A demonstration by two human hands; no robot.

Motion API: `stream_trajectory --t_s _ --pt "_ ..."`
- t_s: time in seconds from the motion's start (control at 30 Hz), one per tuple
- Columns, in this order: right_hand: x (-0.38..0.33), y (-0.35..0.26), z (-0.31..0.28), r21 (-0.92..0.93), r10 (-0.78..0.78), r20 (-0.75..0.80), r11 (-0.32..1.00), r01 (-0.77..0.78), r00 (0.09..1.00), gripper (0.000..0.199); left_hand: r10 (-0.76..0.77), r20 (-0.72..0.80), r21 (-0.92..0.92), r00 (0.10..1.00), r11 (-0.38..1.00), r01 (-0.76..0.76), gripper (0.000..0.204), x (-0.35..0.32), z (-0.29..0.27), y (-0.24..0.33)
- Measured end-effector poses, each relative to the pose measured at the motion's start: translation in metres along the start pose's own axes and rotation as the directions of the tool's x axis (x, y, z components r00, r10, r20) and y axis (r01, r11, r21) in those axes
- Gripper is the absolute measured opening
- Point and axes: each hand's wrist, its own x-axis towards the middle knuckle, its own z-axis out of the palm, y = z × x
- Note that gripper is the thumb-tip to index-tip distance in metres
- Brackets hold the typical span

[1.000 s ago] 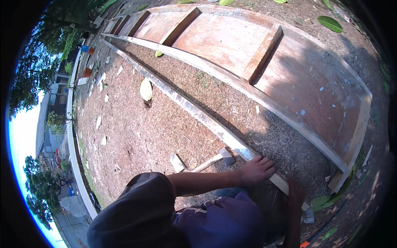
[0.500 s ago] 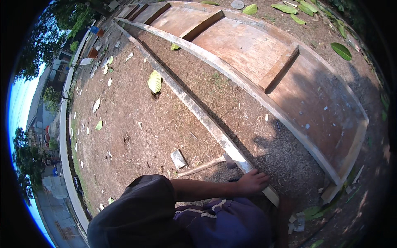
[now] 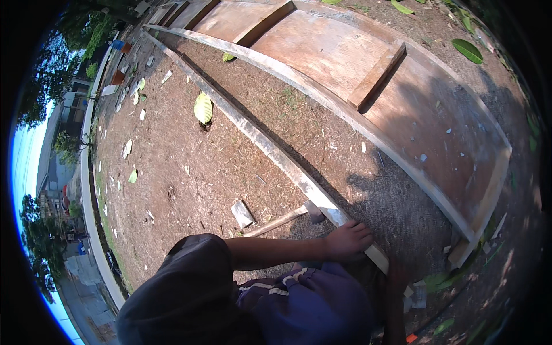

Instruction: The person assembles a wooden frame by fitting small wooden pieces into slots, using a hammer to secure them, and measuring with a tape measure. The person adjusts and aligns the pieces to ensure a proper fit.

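My left hand (image 3: 349, 239) is closed around a long wooden plank (image 3: 270, 150) near its close end, fingers wrapped over the top edge. The plank runs diagonally away to the far left. In deep shadow beside the plank's near end is my right hand (image 3: 394, 278); its fingers are too dark to make out. A wooden-handled tool with a dark metal head (image 3: 314, 211), hatchet-like, lies on the ground left of my left hand, its head close to the plank. Near its handle lies a small pale flat block (image 3: 242, 214).
A long plywood panel framed with timber (image 3: 322, 43) and crossed by battens stretches along the right. Green leaves (image 3: 202, 108) and scraps litter the dirt. A low concrete kerb (image 3: 87, 190) borders the left side. A small orange thing (image 3: 411, 338) shows low down.
The whole view has shifted slightly, and the ground things sit a little further left and up. My left hand keeps its hold on the plank. More of my right forearm shows.
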Motion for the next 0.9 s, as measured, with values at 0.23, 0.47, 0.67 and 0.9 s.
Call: stream_trajectory --t_s 0.23,0.47,0.67,0.9 --pt "0.010 -0.007 0.003 0.033 0.062 0.038 0.997 -0.063 0.997 0.063 0.096 0.004 -0.065 0.995 0.993 -0.096 0.038 0.007 -0.018 -0.009" --pt "0.030 -0.030 -0.017 0.053 0.055 0.045 0.997 -0.058 0.997 0.070 0.019 0.191 -0.059 0.981 0.998 -0.008 0.056 0.019 -0.026 -0.014" --pt "0.027 -0.028 -0.029 0.096 0.049 0.018 0.994 -0.051 0.999 0.068 -0.006 0.189 0.007 0.982 1.000 0.005 0.056 0.018 -0.014 -0.012" --pt "0.009 -0.028 -0.026 0.060 0.058 -0.014 0.997 -0.058 0.998 0.063 -0.008 0.123 -0.029 0.992 1.000 0.012 0.054 0.013 -0.016 -0.015"
